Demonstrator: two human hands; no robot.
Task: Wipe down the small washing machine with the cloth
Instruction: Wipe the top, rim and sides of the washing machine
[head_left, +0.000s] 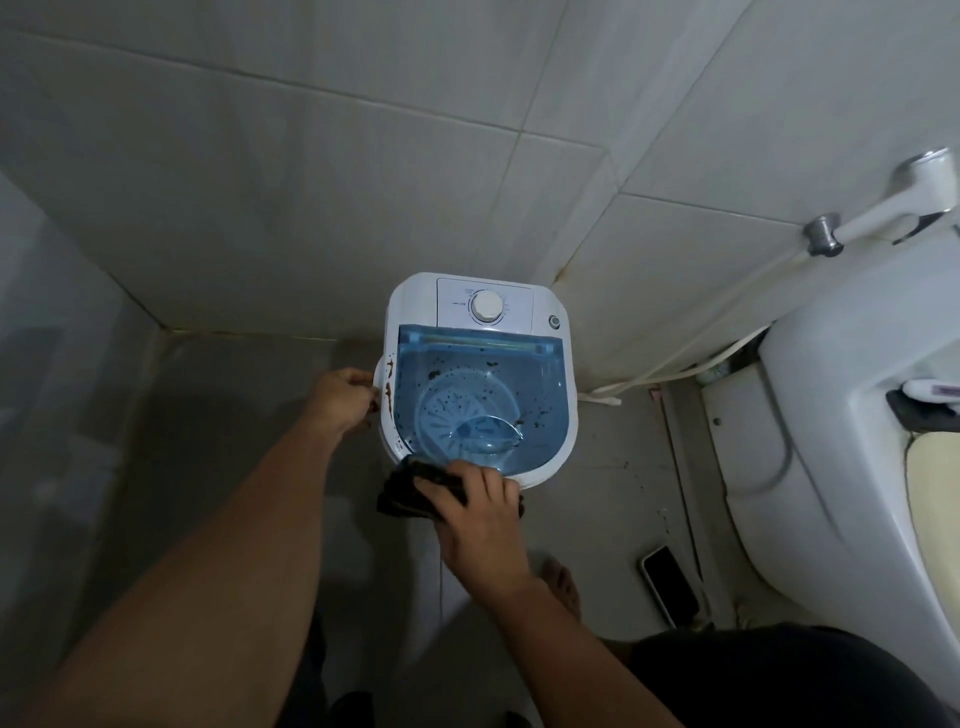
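A small white washing machine (563, 332) stands on the floor against the tiled wall. It has a clear blue lid (478, 400) speckled with dark spots, a round dial (487, 307), and brown stains on its left rim. My left hand (343, 397) grips the machine's left side handle. My right hand (480, 512) presses a dark cloth (410, 491) against the front left corner of the machine's rim. Part of the cloth is hidden under my fingers.
A white toilet (831, 467) fills the right side, with a spray hose (691, 353) running along the wall behind it. A phone (670, 584) lies on the floor right of my bare foot (563, 582). Tiled walls close the corner behind the machine.
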